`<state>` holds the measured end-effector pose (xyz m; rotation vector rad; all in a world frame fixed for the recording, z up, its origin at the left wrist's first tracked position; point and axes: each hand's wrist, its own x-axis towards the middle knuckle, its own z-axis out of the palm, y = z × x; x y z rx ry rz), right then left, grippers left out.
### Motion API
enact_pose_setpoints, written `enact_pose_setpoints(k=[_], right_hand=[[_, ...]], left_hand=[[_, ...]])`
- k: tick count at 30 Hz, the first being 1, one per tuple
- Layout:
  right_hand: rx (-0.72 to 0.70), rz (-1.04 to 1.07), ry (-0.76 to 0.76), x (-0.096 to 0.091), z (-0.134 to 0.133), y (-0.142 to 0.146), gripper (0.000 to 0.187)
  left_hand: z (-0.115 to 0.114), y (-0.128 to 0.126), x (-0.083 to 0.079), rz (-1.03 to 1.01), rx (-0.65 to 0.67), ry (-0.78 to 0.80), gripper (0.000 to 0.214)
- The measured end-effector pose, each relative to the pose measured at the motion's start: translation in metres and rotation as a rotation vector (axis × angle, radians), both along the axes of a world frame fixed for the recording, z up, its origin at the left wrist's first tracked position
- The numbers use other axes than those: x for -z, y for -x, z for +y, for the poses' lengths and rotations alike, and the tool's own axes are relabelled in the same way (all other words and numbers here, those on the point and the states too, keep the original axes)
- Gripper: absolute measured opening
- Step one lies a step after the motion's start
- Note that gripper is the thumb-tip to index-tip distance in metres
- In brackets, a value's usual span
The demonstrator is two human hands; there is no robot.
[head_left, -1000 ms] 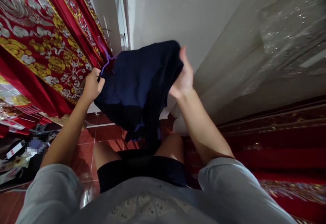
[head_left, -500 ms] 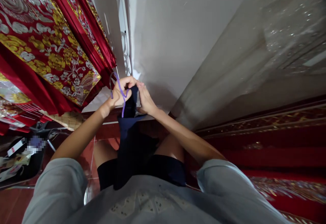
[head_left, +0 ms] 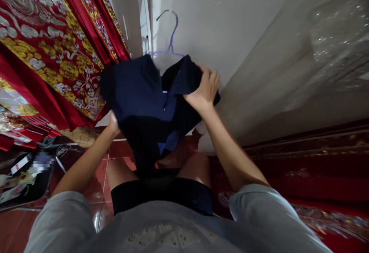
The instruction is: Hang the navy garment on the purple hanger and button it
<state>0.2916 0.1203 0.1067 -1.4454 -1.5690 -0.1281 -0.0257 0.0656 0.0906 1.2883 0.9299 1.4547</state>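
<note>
The shirt (head_left: pixel 138 95) sits mid-frame on the hanger (head_left: pixel 170 30), hook at its 12 o'clock. The right hand (head_left: pixel 203 90) clutches cloth at 3 o'clock; the left hand (head_left: pixel 113 122), at 8 o'clock, is half hidden, grip unclear. An uneven tug could slide a shoulder off the wire.

Soft, even indoor light here, brightest on the white wall (head_left: pixel 230 15) up top and greying toward its left corner. The navy garment (head_left: pixel 138 91) reads nearly black, folds swallowed in dark, and its left edge smears with motion blur, as does the left hand (head_left: pixel 113 122) beneath it. The right hand (head_left: pixel 204 88) is sharper. Glints sparkle on the sheer curtain (head_left: pixel 331 34), and a pale sheen streaks the red floor tiles (head_left: pixel 99 218). Wide-lens bending stretches the edges, and the red and gold cloth (head_left: pixel 43 45) bows outward. A pixelated patch (head_left: pixel 42 162) sits at left.
</note>
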Motion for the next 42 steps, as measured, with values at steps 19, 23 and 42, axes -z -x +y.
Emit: enact_pose_setpoints(k=[19,23,42], right_hand=[[-0.242,0.611,0.08,0.072,-0.078,0.079,0.036],[-0.467,0.826,0.667,0.119,-0.096,0.12,0.031],[-0.54,0.939,0.843,0.118,-0.12,0.095,0.038]], left_hand=[[-0.074,-0.05,0.073,-0.276,-0.336,0.456,0.04],[-0.086,-0.075,0.072,-0.34,-0.288,0.526,0.036],[-0.097,-0.041,0.095,-0.031,-0.981,-0.099,0.045]])
